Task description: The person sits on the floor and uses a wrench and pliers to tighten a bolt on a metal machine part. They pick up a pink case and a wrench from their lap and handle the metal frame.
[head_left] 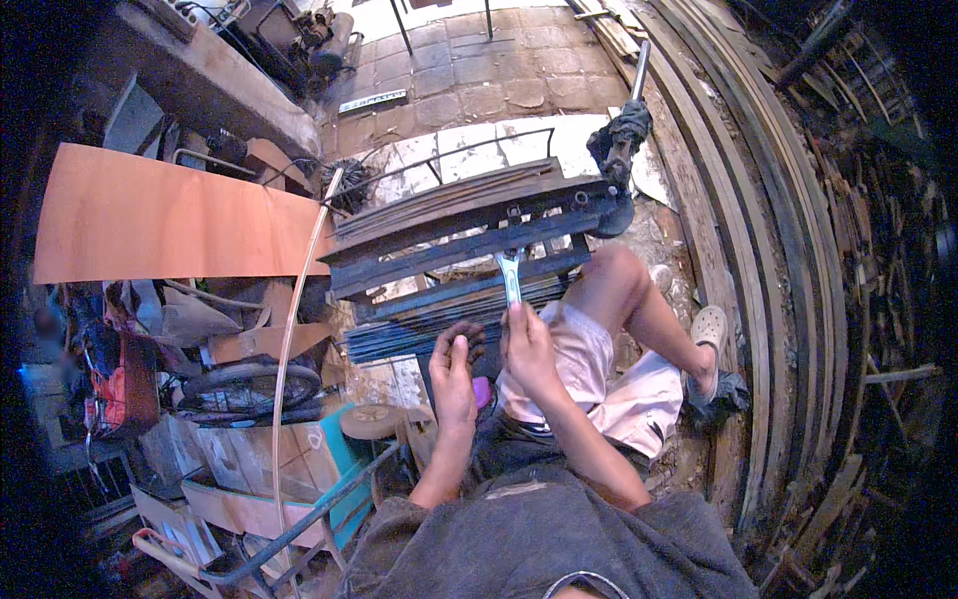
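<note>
Both our hands are busy: our right hand (529, 344) grips an open-ended spanner (510, 277) whose head sits at the dark metal frame (469, 235), our left hand (454, 374) is closed around a dark round part (467, 337), so the frame work looks unfinished.

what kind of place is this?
Likely a cluttered workshop or scrap yard, part outdoors. Stacked wood strips line the right side, a dark metal frame sits on paving, and the right hand holds a spanner to it.
</note>
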{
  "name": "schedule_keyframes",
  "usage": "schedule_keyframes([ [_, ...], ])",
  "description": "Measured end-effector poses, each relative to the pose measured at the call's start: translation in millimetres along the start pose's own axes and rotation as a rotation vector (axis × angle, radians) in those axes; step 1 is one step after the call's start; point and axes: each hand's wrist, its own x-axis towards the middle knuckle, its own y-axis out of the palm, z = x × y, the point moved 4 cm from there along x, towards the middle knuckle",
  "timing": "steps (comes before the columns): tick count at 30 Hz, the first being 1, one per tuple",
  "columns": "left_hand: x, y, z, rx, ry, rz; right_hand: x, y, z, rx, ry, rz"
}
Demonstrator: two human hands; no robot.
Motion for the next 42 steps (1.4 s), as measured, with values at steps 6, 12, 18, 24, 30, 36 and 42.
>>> schedule_keyframes([
  [6, -13, -67, 13, 0.517, 0.182, -0.035, -40, -20, -2, -0.352, -0.256, -0.015],
  [12, -6, -127, 14, 0.830, 0.351, -0.293, -46, -38, -14, -0.861, -0.267, 0.440],
  [18, 40, -112, 28, 1.307, 0.598, 0.212, 18, 16, -94, -1.211, -0.419, 0.806],
  [24, 53, -79, 47, 1.143, 0.477, 0.362, 22, 13, -126, -1.157, -0.331, 0.812],
  [30, -26, -87, 90, 1.514, 0.337, 0.349, 26, 15, -133, -1.253, -0.296, 0.703],
  [36, -39, -114, 115, 1.595, 0.320, 0.295, -6, -3, -55, -0.868, -0.455, 0.475],
  [42, -32, -54, 38, 1.209, 0.313, 0.335, -53, -70, -11, -0.400, -0.292, 0.303],
])
